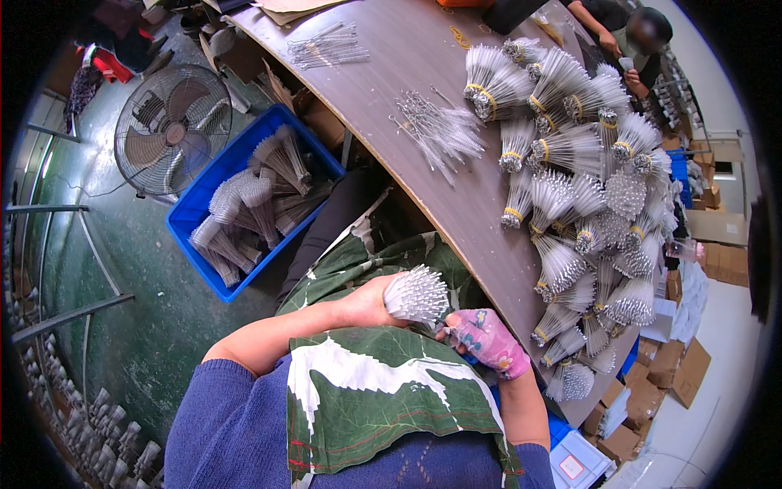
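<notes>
A bundle of thin wire brushes (416, 295) with white bristles is held over my lap, its many tips facing up. My bare left hand (371, 301) is wrapped round its left side. At the bundle's lower right, my right hand (487, 341), in a pink flowered glove with bare fingertips, has its fingers pinched together close to the stems. What lies between those fingertips is hidden. Under both hands spreads a green and white leaf-patterned apron (383, 399).
Banded brush bundles (566, 151) crowd the right of the brown table (391, 81); loose brushes (440, 134) and yellow rubber bands (460, 37) lie left of them. A blue crate (186, 236) of bundles and a floor fan (173, 133) stand left. A co-worker (631, 45) sits beyond the table.
</notes>
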{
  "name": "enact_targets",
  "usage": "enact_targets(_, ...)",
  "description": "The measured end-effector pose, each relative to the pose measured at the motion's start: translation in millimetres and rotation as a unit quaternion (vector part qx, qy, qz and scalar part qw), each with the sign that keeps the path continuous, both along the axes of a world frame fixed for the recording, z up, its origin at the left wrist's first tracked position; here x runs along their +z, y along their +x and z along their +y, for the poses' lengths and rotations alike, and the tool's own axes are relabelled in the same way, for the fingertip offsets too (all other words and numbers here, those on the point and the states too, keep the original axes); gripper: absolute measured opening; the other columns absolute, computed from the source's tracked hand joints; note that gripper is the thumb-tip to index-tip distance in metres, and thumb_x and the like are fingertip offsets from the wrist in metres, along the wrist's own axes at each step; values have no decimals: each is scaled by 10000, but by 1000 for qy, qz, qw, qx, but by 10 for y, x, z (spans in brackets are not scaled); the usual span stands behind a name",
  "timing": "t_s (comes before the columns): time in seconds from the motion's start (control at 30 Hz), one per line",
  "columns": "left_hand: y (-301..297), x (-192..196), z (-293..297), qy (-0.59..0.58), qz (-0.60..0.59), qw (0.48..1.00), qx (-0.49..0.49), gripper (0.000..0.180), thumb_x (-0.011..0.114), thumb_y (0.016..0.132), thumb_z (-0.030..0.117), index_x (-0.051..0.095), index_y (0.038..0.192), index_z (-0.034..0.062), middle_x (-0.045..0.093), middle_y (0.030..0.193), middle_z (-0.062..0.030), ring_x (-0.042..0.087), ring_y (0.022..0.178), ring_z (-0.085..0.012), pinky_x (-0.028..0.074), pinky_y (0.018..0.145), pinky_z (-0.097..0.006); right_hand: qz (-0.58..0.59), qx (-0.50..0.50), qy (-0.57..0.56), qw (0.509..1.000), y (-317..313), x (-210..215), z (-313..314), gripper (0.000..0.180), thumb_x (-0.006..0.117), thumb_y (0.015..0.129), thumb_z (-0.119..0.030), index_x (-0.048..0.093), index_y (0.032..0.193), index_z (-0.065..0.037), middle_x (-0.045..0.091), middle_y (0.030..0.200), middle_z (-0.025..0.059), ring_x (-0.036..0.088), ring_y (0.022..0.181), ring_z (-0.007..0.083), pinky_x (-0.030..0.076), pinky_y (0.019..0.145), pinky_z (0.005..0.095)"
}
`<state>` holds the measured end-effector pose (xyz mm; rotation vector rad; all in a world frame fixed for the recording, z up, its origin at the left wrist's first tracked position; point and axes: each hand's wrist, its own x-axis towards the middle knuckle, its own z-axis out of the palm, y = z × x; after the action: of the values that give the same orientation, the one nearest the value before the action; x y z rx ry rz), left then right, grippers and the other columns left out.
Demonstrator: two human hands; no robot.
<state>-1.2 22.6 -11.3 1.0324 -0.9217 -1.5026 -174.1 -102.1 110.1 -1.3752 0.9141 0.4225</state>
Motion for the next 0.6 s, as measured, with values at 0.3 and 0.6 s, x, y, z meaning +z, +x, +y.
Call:
enact_targets(0.3,4,2,2,7,-2,1000,0,567,750,628,66,491,1132,34,603,1035,-65,558,986,-146,421,915,-301,-3,-16,7,1000,-13,-16,6,350,535,893,-325,679,828,-12,594,648,-6,478,550,60,392,521,220)
enact_targets(0.6,40,109,1,-6,-3,1000,4,540,744,640,55,500,1121,33,602,1045,-60,554,987,-140,418,913,-295,-8,-28,-4,1000,-23,-17,19,363,526,897,-331,670,833,-4,565,629,-18,462,548,54,374,521,205)
